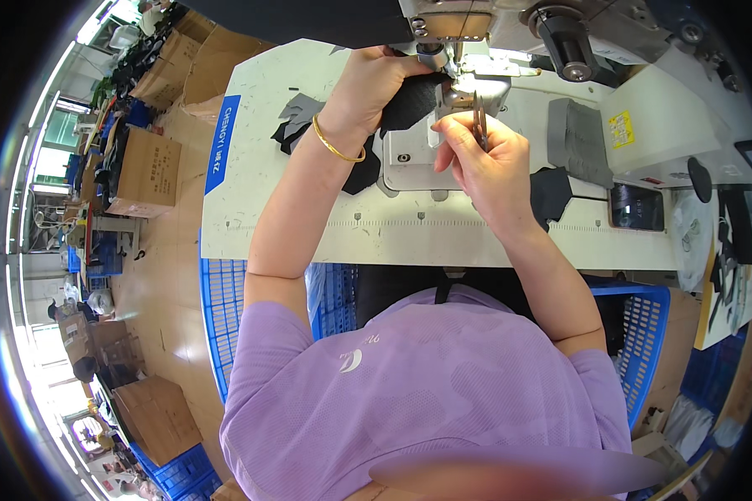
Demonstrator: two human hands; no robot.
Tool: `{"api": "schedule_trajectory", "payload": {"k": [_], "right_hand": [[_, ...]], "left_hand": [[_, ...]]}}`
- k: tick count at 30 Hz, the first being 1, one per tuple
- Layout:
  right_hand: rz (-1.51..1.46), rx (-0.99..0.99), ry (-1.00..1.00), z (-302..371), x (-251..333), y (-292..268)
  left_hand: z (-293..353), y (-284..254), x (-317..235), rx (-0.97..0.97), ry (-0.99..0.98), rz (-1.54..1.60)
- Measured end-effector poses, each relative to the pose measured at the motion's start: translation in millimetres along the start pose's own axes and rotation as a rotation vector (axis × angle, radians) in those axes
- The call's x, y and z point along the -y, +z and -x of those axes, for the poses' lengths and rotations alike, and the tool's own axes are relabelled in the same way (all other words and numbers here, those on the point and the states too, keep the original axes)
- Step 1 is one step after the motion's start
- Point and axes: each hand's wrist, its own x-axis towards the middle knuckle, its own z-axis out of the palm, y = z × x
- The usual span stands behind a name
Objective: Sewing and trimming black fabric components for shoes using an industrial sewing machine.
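At the far middle of the white sewing machine table (309,242), my left hand (374,88) pinches a black fabric piece (414,102) beside the needle and presser foot (449,67). My right hand (489,159) is closed round a small, dark, slim metal tool (480,121), its points toward the needle area. Whether it is tweezers or thread snips I cannot tell. The fabric's far edge is hidden by the machine head (451,27). More black fabric (362,174) lies under my left wrist, and another black piece (550,196) lies right of my right wrist.
Grey fabric pieces (301,113) lie left of my left hand. A grey fabric stack (576,142) stands right, by the machine's body (685,117). A dark phone-like screen (637,206) sits near the table's right end. Blue baskets (217,309) are below the table; cardboard boxes (146,171) stand left.
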Motion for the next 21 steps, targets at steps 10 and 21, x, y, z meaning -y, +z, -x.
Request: {"api": "schedule_trajectory", "payload": {"k": [10, 21], "right_hand": [[-0.069, 0.079, 0.059, 4, -4, -6], [0.058, 0.222, 0.11, 13, 1, -15]], "left_hand": [[1, -2, 0, 0.015, -0.03, -0.032], [16, -5, 0, -0.221, -0.041, 0.096]]}}
